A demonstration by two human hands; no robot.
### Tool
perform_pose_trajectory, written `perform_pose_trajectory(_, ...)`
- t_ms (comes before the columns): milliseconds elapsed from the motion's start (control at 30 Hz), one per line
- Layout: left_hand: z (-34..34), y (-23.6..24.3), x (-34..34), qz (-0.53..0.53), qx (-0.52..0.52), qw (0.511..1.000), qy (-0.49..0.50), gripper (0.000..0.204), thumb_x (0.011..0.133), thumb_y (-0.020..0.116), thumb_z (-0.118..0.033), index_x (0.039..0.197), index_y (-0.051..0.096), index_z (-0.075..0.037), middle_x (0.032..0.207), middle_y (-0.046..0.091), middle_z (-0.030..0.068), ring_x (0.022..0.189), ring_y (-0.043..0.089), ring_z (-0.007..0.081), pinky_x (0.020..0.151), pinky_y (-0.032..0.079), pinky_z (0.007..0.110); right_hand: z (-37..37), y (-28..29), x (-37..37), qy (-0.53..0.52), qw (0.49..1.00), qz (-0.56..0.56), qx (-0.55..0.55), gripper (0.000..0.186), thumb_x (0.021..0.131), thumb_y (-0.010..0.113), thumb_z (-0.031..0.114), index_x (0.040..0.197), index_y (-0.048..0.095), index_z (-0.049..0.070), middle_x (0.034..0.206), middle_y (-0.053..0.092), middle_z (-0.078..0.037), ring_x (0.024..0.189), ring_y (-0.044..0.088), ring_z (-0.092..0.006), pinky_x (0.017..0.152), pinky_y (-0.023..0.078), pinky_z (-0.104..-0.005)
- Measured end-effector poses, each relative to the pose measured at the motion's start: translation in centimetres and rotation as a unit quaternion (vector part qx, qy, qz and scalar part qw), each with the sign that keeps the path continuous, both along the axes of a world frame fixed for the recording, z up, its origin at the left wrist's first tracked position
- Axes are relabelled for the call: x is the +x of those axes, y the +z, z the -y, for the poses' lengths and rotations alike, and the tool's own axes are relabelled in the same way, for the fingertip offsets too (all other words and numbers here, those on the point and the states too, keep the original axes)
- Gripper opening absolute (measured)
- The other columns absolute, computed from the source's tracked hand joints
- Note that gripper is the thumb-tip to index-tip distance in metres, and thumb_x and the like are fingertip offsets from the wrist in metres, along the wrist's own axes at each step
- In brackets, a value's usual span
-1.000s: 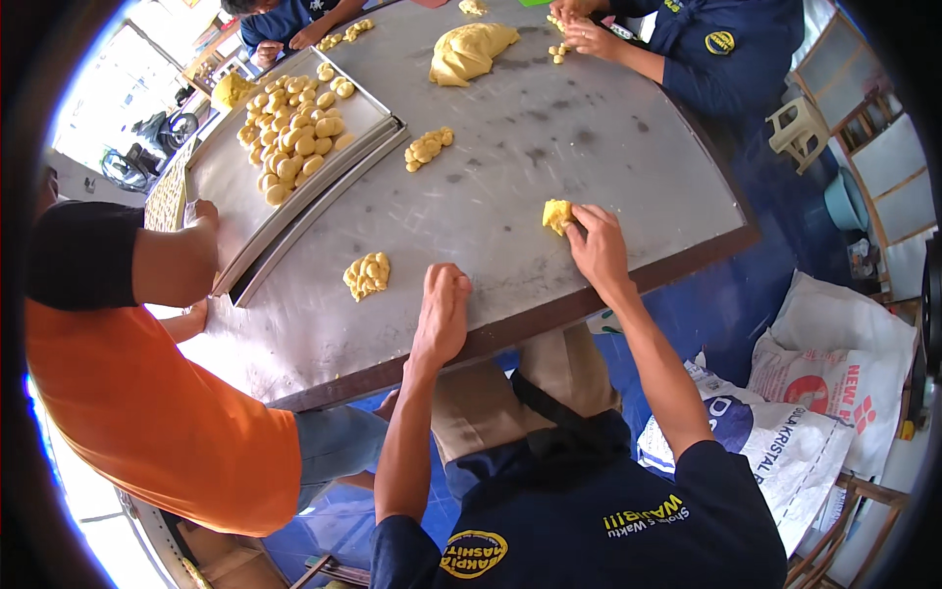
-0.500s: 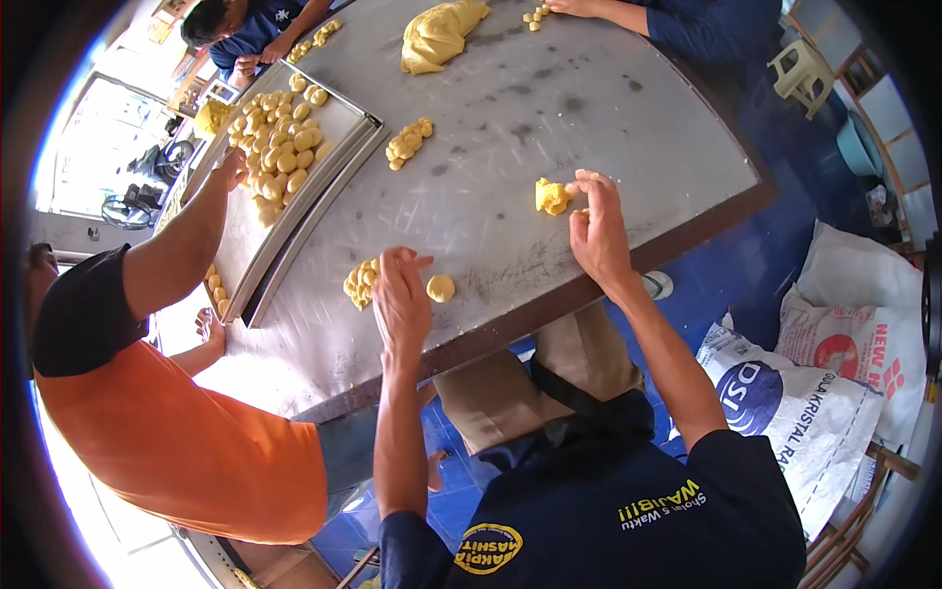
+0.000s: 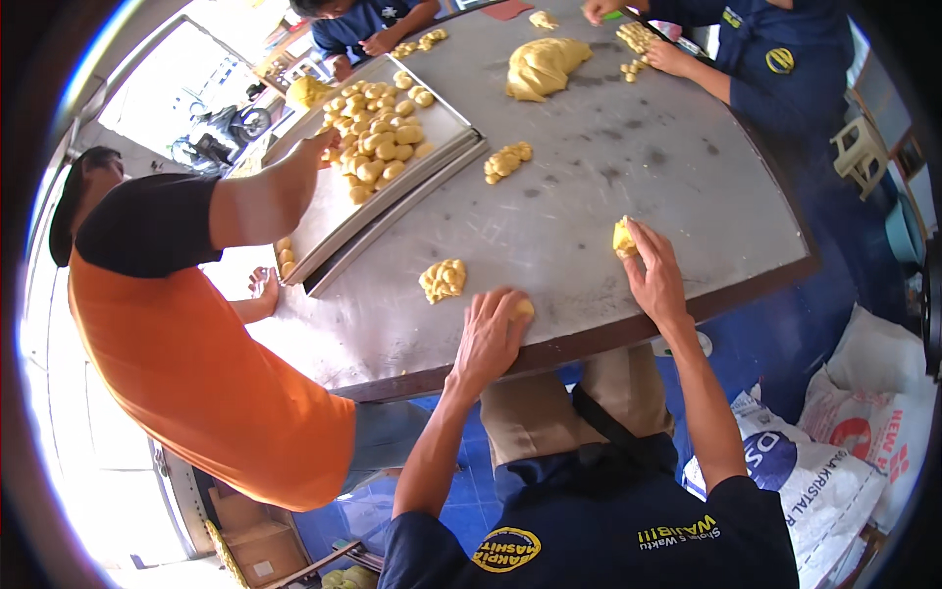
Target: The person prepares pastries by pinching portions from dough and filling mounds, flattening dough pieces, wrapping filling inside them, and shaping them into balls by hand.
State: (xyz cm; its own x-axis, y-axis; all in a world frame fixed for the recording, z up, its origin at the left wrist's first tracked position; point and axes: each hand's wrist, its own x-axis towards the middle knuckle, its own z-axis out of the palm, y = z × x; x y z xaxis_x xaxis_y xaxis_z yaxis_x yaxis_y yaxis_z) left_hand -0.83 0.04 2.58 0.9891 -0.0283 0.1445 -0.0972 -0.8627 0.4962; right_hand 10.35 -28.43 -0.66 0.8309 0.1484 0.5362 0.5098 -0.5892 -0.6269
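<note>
My left hand (image 3: 488,339) lies low over the near edge of the metal table, fingers stretched out flat. Partly covered by it, a small pale-yellow dough ball (image 3: 524,310) shows on its thumb side. Just beyond that hand is a small cluster of dough pieces (image 3: 443,281). Further right, my right hand (image 3: 655,273) has its fingers closed on a rough yellow lump of dough (image 3: 622,239), whose right side they hide.
A tray (image 3: 442,131) heaped with dough balls (image 3: 378,133) stands on the left, by a person in orange (image 3: 206,344). More dough pieces (image 3: 507,163) and a large dough mass (image 3: 546,69) lie further off. Two co-workers handle dough at the far side. Sacks (image 3: 824,481) stand at right.
The view has shifted, so the table sits further right. My left hand has lowered onto the dough ball, and my right hand has closed on the yellow lump it was hovering beside.
</note>
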Motion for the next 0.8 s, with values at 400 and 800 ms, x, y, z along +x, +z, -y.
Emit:
perform_pose_trajectory(400,-13.1,-3.9,2.0,0.162,0.079,0.978,0.102,0.034,0.094,0.061,-0.004,0.128,0.063,-0.004,0.126,0.065,0.0241,0.107,0.064,0.0416,0.095,0.050,0.048,-1.2,-0.1,2.1,0.012,0.993,0.043,-0.113,0.048,0.085,0.072,0.002,0.132,0.065,0.001,0.121,0.070,-0.015,0.107,0.063,-0.0342,0.095,0.050,-0.0417)
perform_pose_trajectory(800,-12.4,-1.3,1.8,0.033,-0.370,0.890,0.265,0.030,0.100,0.068,-0.024,0.110,0.064,0.004,0.090,0.071,0.0135,0.073,0.068,0.0156,0.064,0.054,0.030,1.5,3.7,4.3,0.093,0.946,-0.044,-0.308,0.038,0.085,0.064,-0.002,0.123,0.071,0.002,0.116,0.064,-0.019,0.106,0.059,-0.0365,0.095,0.048,-0.0453)
